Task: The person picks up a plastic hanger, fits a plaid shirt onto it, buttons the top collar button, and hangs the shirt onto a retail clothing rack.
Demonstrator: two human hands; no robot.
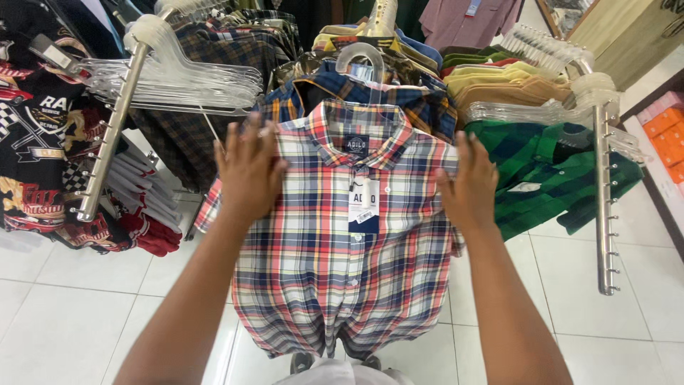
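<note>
A red, white and navy plaid shirt (349, 242) hangs front-on from a clear plastic hanger (361, 58) at the head of a crowded rack, its collar buttoned and a paper tag (363, 203) dangling below the collar. Both hands lie flat on it. The left hand (249, 167) rests on the shirt's shoulder to the left of the tag, fingers (235, 139) spread and pointing up, pinching nothing. The right hand (470, 185) rests on the opposite shoulder, to the right of the tag, fingers likewise open and laid against the cloth. Pressing from both sides this way seems to hold the shirt square and smooth on its hanger, so the front faces outward.

Behind the shirt hang more plaid shirts in blue and orange (370, 93). To the right of it, green plaid shirts (548, 167) hang from a slanted metal arm (604, 192), with empty clear hangers (527, 110) bunched on top. To the left, another metal arm (110, 135) carries a stack of empty hangers, and dark printed shirts (35, 128) hang beyond it. White floor tiles (85, 314) lie below.
</note>
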